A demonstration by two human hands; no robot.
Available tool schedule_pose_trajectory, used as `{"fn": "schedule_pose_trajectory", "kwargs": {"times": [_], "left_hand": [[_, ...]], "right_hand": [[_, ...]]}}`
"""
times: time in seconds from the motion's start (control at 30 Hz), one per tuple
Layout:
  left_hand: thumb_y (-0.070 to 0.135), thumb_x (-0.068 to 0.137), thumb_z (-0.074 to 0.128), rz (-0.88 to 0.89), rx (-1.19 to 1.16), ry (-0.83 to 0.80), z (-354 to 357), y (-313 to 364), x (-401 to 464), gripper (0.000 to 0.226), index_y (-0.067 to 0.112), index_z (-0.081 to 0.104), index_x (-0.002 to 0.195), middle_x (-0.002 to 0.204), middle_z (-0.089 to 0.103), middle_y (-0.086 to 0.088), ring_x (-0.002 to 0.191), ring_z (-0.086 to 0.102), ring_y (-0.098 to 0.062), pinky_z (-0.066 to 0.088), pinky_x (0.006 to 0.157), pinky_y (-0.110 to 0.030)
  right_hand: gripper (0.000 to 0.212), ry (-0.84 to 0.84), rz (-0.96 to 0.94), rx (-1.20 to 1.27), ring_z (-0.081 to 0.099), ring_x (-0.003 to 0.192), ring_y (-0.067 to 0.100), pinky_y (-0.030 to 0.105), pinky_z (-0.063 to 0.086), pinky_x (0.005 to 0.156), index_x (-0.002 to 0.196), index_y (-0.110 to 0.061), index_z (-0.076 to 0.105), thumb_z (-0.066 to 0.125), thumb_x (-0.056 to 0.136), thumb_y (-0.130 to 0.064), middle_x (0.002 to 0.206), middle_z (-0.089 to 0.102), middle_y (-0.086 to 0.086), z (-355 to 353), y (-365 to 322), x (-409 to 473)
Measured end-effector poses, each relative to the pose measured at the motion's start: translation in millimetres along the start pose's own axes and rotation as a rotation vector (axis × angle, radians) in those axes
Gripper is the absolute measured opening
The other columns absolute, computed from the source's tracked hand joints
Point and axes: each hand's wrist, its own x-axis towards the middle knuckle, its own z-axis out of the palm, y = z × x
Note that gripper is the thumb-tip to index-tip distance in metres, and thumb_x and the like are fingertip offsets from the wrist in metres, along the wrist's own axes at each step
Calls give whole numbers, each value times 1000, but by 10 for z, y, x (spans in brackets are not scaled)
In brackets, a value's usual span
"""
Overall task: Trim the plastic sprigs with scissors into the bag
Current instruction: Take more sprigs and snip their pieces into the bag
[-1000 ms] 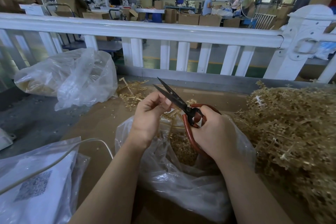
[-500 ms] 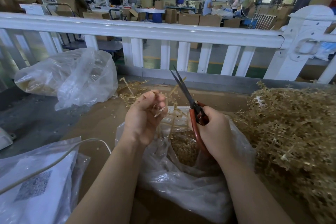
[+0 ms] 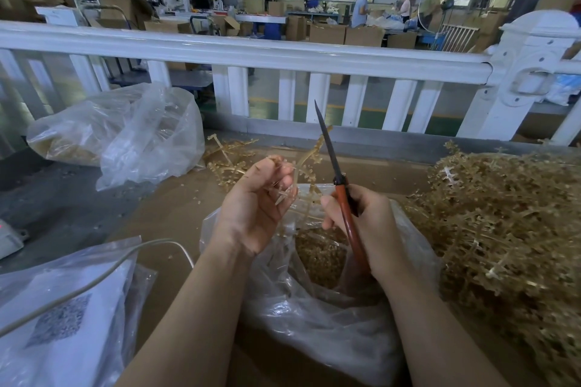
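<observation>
The sprig point(image 3: 309, 163) is pinched in my left hand point(image 3: 254, 207), fingers curled round its stem right above the open mouth of the bag point(image 3: 330, 317), so anything I snip should drop straight in. It's a tan plastic thing with thin stems and little beaded tips, bendy looking, one branch poking up past the blades.

What changed: 1 second ago the scissors point(image 3: 338, 179) were gaping wide and pointing off to my left, half a second ago they'd swung upright with only a sliver of gap, and now the blades look fully shut, standing nearly vertical just beside the sprig. I'd guess that's 1 cut done and I'm lining up the next. My right hand point(image 3: 364, 223) is wrapped tight round the red handles.

The bag already has a decent layer of trimmed bits at the bottom. Big heap of untrimmed sprigs point(image 3: 503, 229) on my right on the bench point(image 3: 176, 207), so loads left. A second clear bag point(image 3: 125, 135) sits off to my left by the white railing point(image 3: 239, 50).
</observation>
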Motion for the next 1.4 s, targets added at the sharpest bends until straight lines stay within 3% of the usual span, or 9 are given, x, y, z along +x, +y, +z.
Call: {"fn": "schedule_pose_trajectory", "kwargs": {"times": [0.07,0.23,0.33,0.43,0.5,0.6,0.7,1.0,1.4], "left_hand": [[22,88,56,10,10,-5,-1,-12,6,10,18,64,93,83,70,1,70,64,-8,56,66,-25],[19,87,56,27,16,-46,-19,-33,22,12,17,63,95,85,69,-1,70,64,-10,57,70,-27],[22,87,59,31,33,-65,-8,-49,17,12,16,63,97,87,68,-2,76,63,-12,57,73,-28],[39,65,86,40,122,-54,53,-43,-12,47,17,64,100,94,70,-1,83,66,-12,57,75,-27],[36,43,96,42,276,-17,87,-66,-21,67,17,61,97,86,69,5,74,64,-8,53,69,-23],[19,62,85,64,487,-12,151,-170,-57,40,12,54,87,71,58,2,58,50,-8,43,56,-20],[13,85,70,62,536,38,190,-228,-69,13,6,60,81,70,60,-4,54,50,-7,45,54,-17],[17,91,65,-30,416,67,177,-213,-56,18,8,72,77,72,69,-5,58,58,-9,50,56,-17],[6,86,68,10,386,57,185,-252,-51,5,4,71,82,70,68,-4,65,61,-10,54,67,-18]], "right_hand": [[17,-6,0,15,68,61,7,9,48,64,80,-15,70,72,91,-28,64,71,1,5,-25,-4],[24,22,22,-49,68,60,15,19,53,63,71,-13,71,73,89,-29,63,70,5,17,-26,16],[24,20,32,-44,66,57,12,13,51,59,68,-16,71,72,91,-21,61,70,3,16,-26,18],[22,73,95,12,68,58,16,13,51,56,69,-19,72,72,91,-18,62,71,4,18,-21,31],[19,118,136,75,69,61,23,17,54,57,70,-19,72,73,89,-16,63,71,6,12,-18,44],[18,161,135,113,65,54,12,19,53,58,70,-18,72,73,88,-20,60,69,3,0,-5,63],[21,160,114,125,62,52,6,14,48,55,68,-20,71,73,89,-21,59,68,2,8,-6,62],[15,113,95,104,66,58,10,17,54,63,79,-14,73,73,91,-22,61,69,2,19,-7,62],[13,119,88,153,61,50,3,11,46,53,85,-5,72,72,92,-16,57,67,0,19,8,58]]}}
